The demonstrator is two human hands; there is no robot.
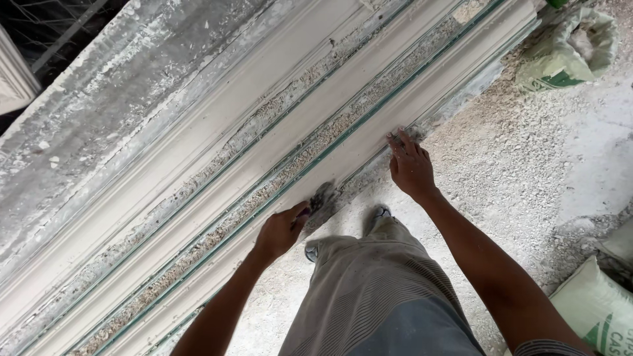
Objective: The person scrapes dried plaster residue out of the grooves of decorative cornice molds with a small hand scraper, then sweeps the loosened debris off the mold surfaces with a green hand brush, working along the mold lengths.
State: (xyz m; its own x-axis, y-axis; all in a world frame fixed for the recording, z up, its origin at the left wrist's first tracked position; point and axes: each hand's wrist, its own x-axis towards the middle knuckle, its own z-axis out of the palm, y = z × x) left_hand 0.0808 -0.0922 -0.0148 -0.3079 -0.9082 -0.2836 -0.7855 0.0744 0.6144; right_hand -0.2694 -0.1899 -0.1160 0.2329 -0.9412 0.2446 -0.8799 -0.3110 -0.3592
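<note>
Scraper (321,198): small dark blade, lying on near edge of long white plaster moulding (264,158), crumbly residue in grooves. Pinched at handle by left hand (280,232), fingers curled shut. Right hand (410,168) further along the same edge, fingers spread and pressed flat, well apart from blade. Risk, as judged: blade gouging soft plaster if angled steeply; slipping toward bracing hand. Sacks (567,49) and rubble on floor (527,165).

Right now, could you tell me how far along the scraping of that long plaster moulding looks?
Crumbs along the moulding's grooves and on the floor suggest scraping has been done. In hand: the left hand presses a scraper to the near edge while the right hand steadies it. Crumbs remain in the grooves.
</note>
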